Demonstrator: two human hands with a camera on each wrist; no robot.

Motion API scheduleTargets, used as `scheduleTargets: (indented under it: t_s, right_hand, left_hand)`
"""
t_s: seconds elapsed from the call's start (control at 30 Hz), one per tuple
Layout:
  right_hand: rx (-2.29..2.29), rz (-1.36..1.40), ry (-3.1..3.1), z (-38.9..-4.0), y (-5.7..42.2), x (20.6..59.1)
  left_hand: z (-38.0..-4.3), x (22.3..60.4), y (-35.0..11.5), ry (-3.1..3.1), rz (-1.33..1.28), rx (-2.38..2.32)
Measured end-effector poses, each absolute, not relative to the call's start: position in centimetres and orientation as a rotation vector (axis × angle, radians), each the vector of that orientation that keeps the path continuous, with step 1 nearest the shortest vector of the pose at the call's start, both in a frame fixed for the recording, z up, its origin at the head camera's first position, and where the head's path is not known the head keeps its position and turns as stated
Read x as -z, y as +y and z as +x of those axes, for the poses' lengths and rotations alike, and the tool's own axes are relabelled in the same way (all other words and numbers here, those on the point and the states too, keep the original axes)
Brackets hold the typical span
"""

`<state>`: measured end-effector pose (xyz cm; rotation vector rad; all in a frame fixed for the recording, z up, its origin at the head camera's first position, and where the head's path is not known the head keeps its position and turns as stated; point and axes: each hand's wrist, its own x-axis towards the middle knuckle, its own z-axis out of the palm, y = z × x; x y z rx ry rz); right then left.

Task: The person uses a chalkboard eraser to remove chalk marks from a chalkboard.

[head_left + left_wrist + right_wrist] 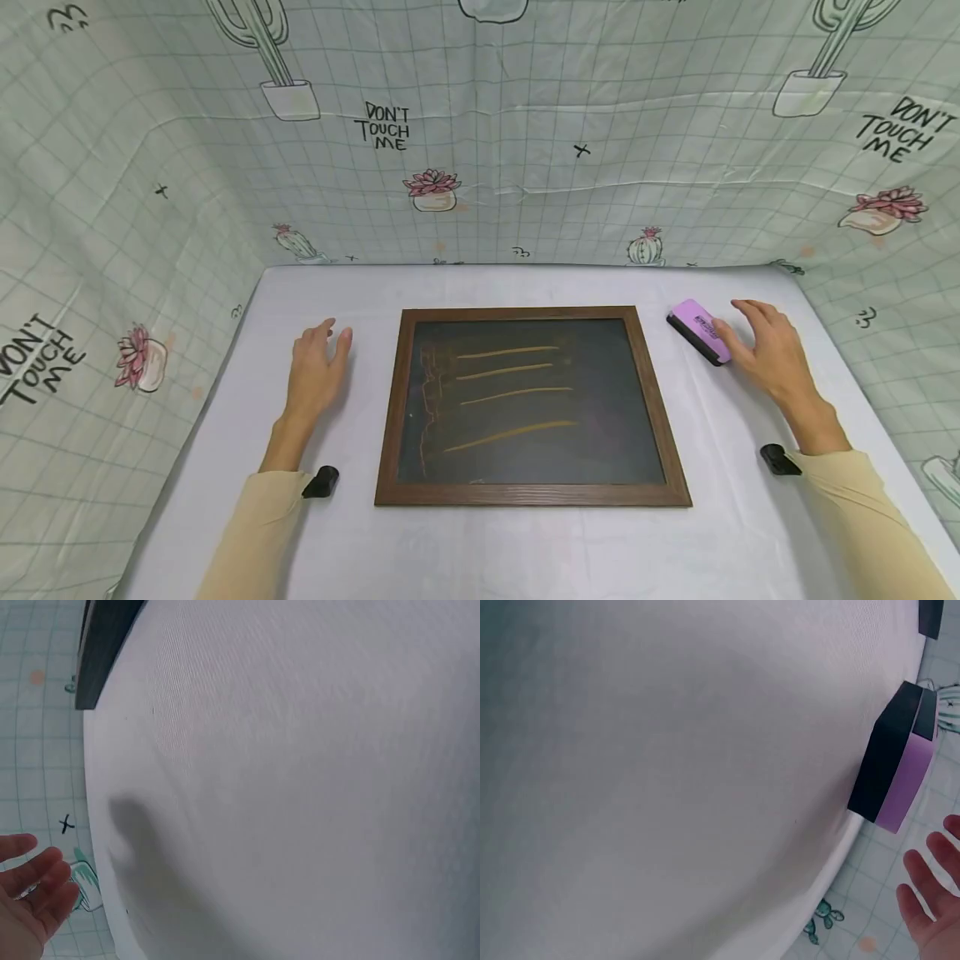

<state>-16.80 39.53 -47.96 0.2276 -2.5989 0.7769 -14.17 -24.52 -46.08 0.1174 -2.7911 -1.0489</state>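
A wood-framed chalkboard (531, 493) lies flat in the middle of the white table, with several orange chalk lines drawn on it. A purple eraser (699, 330) with a black felt base lies just right of the board's far corner; in the right wrist view the eraser (897, 765) sits near the table edge. My right hand (765, 346) hovers beside it with fingers straight, holding nothing, thumb almost at the eraser. Left of the board my left hand (318, 367) is flat over the cloth, empty. Its fingers (34, 889) show at the lower left of the left wrist view.
The white table (525, 550) is walled on three sides by a cactus-print curtain (480, 150). A corner of the board's frame (101, 645) shows at the top left of the left wrist view.
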Motion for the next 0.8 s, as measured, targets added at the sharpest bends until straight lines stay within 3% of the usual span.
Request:
scheduleTargets:
  t_s: [0.8]
  right_hand:
    - [-0.923,0.117,-2.737,-17.4,38.0,47.8]
  left_hand:
    - [-14.4,46.4,-21.9,-2.759,0.136,1.285]
